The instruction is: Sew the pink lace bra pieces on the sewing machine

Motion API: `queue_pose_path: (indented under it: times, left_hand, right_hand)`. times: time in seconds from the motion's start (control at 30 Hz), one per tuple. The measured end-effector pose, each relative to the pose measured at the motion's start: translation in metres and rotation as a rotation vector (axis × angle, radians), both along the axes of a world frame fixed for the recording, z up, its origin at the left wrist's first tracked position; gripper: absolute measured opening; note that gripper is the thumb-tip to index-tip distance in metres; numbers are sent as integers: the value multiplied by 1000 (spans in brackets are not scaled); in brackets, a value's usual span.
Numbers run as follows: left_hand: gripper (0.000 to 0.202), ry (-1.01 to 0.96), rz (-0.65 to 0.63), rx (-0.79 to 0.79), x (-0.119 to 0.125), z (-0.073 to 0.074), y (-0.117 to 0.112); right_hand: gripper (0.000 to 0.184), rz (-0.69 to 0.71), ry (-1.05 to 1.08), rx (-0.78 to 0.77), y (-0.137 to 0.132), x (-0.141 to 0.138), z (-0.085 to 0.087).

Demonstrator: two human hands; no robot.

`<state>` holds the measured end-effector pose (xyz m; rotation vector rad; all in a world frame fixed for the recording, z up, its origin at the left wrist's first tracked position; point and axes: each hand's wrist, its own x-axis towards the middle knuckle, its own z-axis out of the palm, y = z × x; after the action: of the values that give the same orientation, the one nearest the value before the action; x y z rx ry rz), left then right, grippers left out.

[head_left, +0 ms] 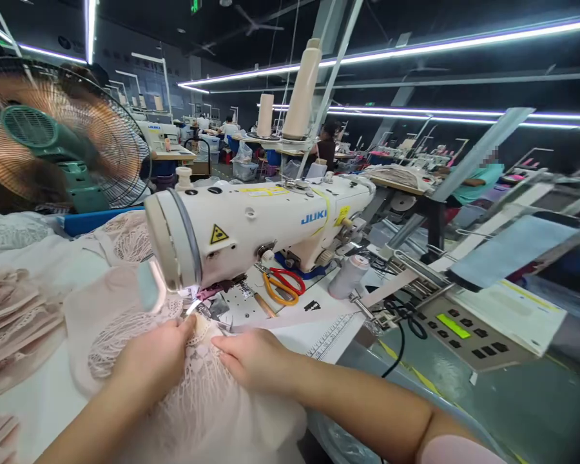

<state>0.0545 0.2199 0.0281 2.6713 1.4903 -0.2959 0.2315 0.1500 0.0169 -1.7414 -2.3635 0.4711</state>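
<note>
Pale pink lace fabric [198, 393] lies in front of the needle area of a white sewing machine [265, 212] and hangs down toward me. My left hand [157, 351] pinches the fabric's edge just left of the needle area. On the right, my right hand [254, 357] grips the same fabric with thumb and fingers closed on it. The cloth between both hands runs up under the machine head, where the presser foot is partly hidden. Scissors with red and orange handles [283, 285] rest on the machine bed behind my right hand.
Stacked pink fabric pieces [14, 322] lie at the left. A large fan [53, 135] stands behind them. A thread cone [348, 277] sits right of the machine, near a control panel [464, 332]. A printed ruler [331, 335] runs along the table edge. People work farther back.
</note>
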Motion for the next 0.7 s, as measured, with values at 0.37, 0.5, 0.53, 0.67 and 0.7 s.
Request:
queue_pose_path:
  times: [0.37, 0.5, 0.53, 0.67, 0.7]
  left_hand:
    - [50, -138, 28, 10, -8, -14, 21]
    - [49, -122, 64, 49, -14, -6, 19]
    - [49, -112, 64, 54, -15, -3, 17]
    - [48, -60, 39, 45, -17, 12, 0]
    - [48, -46, 30, 46, -16, 15, -5]
  right_hand:
    - [30, -5, -137, -62, 13, -3, 12]
    - [31, -15, -117, -54, 14, -3, 9]
    - [32, -20, -118, -47, 12, -3, 8]
    - [33, 18, -130, 29, -1, 4, 9]
    - [29, 43, -138, 45, -5, 7, 10]
